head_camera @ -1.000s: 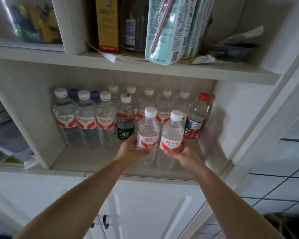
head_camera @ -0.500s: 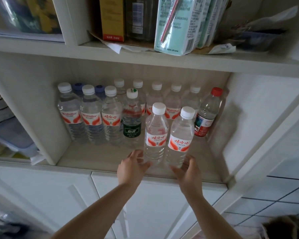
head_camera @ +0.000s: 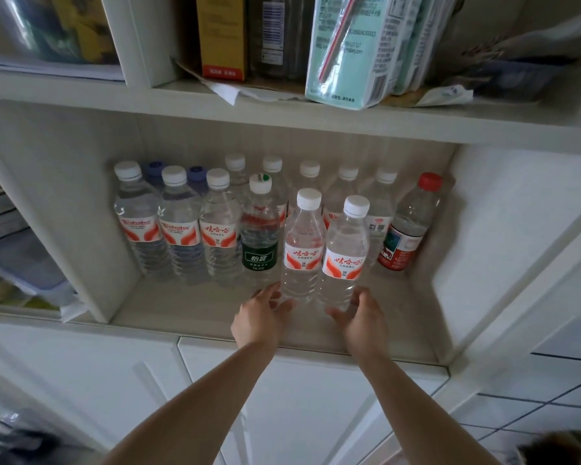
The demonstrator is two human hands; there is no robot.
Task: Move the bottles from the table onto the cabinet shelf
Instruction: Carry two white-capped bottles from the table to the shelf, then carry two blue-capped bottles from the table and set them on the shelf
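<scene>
Two water bottles are set upright, touching, at the front of the cabinet shelf, ahead of the rows already stored. The left hand and right hand are spread open, holding nothing; a second ago both bottles were gripped.

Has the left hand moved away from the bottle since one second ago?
Yes. The left hand let go and drew back toward the shelf's front edge; the bottle stands free.

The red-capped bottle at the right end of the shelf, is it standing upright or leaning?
Leaning. The red-capped bottle tilts right, its cap near the cabinet side wall, while the neighbouring white-capped bottles stand straight.
</scene>
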